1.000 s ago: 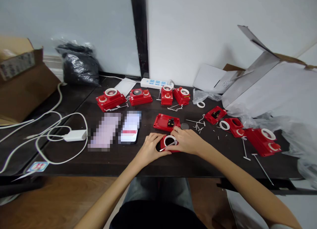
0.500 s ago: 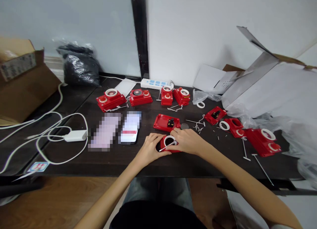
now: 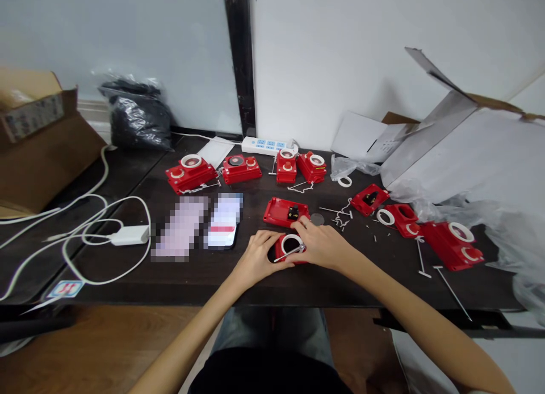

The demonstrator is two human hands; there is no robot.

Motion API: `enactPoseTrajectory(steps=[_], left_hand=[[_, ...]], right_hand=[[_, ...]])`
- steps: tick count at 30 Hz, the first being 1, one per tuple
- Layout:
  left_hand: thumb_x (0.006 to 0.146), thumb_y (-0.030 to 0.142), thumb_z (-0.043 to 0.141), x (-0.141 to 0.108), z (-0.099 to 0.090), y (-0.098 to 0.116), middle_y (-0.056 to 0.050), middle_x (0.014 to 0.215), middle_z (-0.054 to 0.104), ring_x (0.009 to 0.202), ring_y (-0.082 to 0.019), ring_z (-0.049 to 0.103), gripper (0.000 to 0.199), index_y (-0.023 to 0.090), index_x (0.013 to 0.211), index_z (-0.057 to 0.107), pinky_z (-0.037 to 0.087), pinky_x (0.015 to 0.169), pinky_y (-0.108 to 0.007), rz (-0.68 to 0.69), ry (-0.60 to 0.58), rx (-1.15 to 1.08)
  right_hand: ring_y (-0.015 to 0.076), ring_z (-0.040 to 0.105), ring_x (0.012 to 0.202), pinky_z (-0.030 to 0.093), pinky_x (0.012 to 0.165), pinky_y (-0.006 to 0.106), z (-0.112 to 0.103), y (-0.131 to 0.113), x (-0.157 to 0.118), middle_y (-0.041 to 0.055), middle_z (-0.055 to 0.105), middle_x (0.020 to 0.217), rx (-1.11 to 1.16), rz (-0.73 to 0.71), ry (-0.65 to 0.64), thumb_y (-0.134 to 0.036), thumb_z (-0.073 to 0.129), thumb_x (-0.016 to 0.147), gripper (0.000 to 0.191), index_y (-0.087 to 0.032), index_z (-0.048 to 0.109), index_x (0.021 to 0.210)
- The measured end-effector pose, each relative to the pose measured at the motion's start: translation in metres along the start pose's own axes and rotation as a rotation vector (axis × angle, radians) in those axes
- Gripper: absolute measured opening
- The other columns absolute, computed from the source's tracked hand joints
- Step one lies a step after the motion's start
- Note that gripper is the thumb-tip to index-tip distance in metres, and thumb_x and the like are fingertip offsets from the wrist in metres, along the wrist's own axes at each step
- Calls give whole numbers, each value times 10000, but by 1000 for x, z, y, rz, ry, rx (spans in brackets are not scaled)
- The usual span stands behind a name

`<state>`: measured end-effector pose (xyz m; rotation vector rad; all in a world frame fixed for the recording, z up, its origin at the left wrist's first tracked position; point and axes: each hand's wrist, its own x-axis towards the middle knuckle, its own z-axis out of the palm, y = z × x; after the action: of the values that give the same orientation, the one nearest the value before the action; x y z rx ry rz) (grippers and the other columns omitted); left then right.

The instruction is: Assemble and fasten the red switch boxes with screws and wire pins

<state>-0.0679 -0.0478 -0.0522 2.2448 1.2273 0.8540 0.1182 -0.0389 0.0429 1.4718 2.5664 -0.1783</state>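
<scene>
Near the table's front edge, a red alarm-box cover (image 3: 279,247) sits between my hands. It has a white ring (image 3: 292,237) around a dark round opening. My left hand (image 3: 256,256) grips its left side, fingers curled. From the right, my right hand (image 3: 320,243) holds the other side, with its fingertips over the top edge. A thin metal hammer (image 3: 283,258) slants across the cover's front by my thumbs; which hand bears it, I cannot tell. Just behind lies an open red base (image 3: 279,211) with a black switch block (image 3: 293,213), close to my right fingertips. A clear disc (image 3: 317,218) rests beside it.
Several red alarm boxes (image 3: 242,169) stand along the back near a white power strip (image 3: 266,145). More red parts (image 3: 369,199), screws and metal hammers (image 3: 452,293) lie to the right. Leftward are a phone (image 3: 223,221), white cables (image 3: 130,234) and a cardboard box (image 3: 42,155).
Both hands stay around the red cover almost unmoved. The hammer on its front has shifted slightly, and the view has tilted a little.
</scene>
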Motion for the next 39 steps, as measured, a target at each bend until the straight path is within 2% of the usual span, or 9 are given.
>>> enactPoseTrajectory(steps=[4, 12, 15, 17, 20, 25, 30, 35, 39], left_hand=[[661, 456, 781, 0, -1, 2, -80, 1106, 635, 1042, -263, 556, 576, 228, 1156, 596, 449, 912, -442, -9, -4, -6], [682, 445, 769, 1, -4, 4, -77, 1070, 640, 1024, -261, 559, 512, 219, 1113, 612, 460, 898, -440, -9, -6, -8], [682, 442, 770, 1, -4, 4, -74, 1075, 634, 1027, -256, 557, 508, 222, 1112, 611, 458, 901, -431, -6, -22, -8], [684, 443, 768, 0, -4, 4, -80, 1084, 629, 1034, -256, 553, 523, 207, 1121, 604, 452, 910, -429, -4, -25, 5], [688, 460, 760, -1, -4, 5, -81, 1107, 624, 1066, -262, 537, 569, 199, 1161, 581, 433, 941, -438, -15, -26, 25], [744, 469, 710, -1, -6, 8, -80, 1198, 585, 1136, -269, 506, 671, 244, 1321, 452, 413, 968, -460, -66, -74, 40], [803, 415, 659, -3, -9, 11, -105, 1403, 417, 1294, -295, 380, 759, 302, 1437, 256, 353, 1039, -513, -71, -61, 55], [787, 401, 671, -2, -15, 10, -138, 1514, 207, 1386, -362, 240, 812, 311, 1453, 214, 317, 1066, -570, -40, -3, 142], [713, 553, 697, 15, -19, 5, -143, 1542, 155, 1409, -448, 110, 907, 306, 1451, 230, 286, 1054, -642, -31, -90, 242]], right_hand=[[260, 657, 862, 484, 685, 311, -5, -3, 1, 134, 636, 1012, -73, -109, -55, -547, 537, 851, 499, -124, 599, 1108], [149, 626, 807, 460, 635, 257, -7, 22, 8, 56, 524, 1247, 165, -395, -98, -207, 575, 798, 482, -285, 525, 1272], [162, 619, 902, 475, 688, 260, -11, 22, 9, 55, 523, 1257, 284, -430, -107, -205, 586, 798, 471, -271, 525, 1260], [182, 604, 976, 484, 762, 282, -13, 25, 4, 61, 556, 1209, 356, -387, -39, -276, 609, 800, 466, -249, 520, 1257], [196, 602, 980, 479, 842, 329, -7, 41, -14, 74, 600, 1144, 384, -151, 165, -384, 587, 822, 447, -214, 523, 1230], [236, 640, 862, 503, 777, 385, 39, 77, -63, 64, 650, 970, 223, 286, 316, -475, 522, 841, 388, -221, 590, 1126], [241, 656, 830, 531, 674, 367, 80, 82, -92, 74, 615, 1041, 188, 442, 361, -496, 480, 861, 429, -237, 557, 1193], [205, 649, 664, 524, 506, 357, 80, 65, -93, 122, 515, 1227, 145, 598, 438, -455, 508, 841, 571, -233, 427, 1361], [203, 651, 885, 553, 607, 300, 70, 44, -76, 89, 515, 1260, 281, 425, 519, -449, 510, 869, 493, -290, 472, 1334]])
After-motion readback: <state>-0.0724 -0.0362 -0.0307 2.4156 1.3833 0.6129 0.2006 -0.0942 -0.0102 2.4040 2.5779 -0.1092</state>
